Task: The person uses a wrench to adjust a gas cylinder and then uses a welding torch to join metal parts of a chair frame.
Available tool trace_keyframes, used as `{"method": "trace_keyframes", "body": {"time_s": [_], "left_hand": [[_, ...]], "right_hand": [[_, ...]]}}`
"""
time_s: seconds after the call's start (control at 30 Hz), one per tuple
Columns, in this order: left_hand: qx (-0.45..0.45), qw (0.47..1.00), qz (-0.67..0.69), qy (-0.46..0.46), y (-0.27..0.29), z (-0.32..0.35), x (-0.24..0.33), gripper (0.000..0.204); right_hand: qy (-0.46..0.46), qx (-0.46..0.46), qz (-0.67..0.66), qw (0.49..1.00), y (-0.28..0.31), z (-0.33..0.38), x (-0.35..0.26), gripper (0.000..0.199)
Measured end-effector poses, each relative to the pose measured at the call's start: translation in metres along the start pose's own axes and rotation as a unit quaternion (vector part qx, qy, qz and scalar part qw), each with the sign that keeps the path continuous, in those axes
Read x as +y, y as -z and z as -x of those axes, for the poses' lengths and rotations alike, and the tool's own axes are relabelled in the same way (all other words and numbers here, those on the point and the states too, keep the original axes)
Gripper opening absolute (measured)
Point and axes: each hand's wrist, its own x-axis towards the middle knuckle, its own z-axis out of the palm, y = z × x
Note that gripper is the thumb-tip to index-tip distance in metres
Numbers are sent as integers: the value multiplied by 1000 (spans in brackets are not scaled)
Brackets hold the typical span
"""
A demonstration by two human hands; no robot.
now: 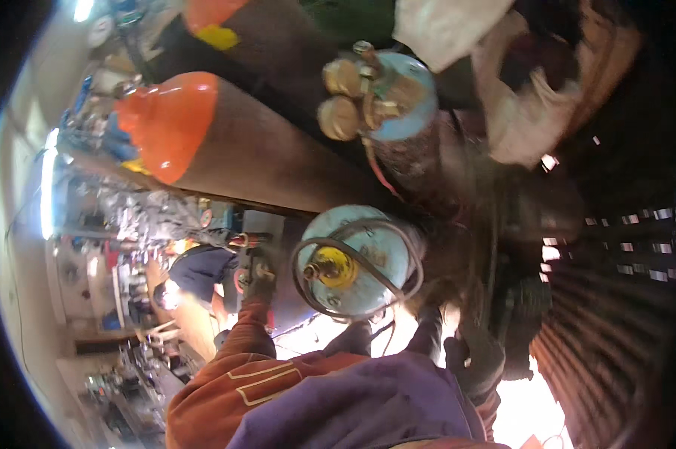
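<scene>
Blue-capped gas cylinder (360,262), looped by a grey hose (368,258), stands just right of the left hand (259,273). That gloved hand reaches up, its grip impossible to tell.

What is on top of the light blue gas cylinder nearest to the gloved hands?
On the light blue cylinder sits a yellow valve fitting, and a grey hose loops across its dome. The cylinder's body below is covered, so it cannot be seen.
</scene>
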Motion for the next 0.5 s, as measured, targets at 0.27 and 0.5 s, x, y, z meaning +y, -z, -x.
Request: {"method": "trace_keyframes", "body": {"time_s": [0.27, 0.5], "left_hand": [[-100, 980, -12, -172, 10, -9, 6, 22], [-210, 917, -53, -335, 37, -80, 45, 21]], "right_hand": [[-138, -74, 87, 984, 19, 97, -55, 28], [-508, 105, -7, 855, -129, 347, -116, 30]]}}
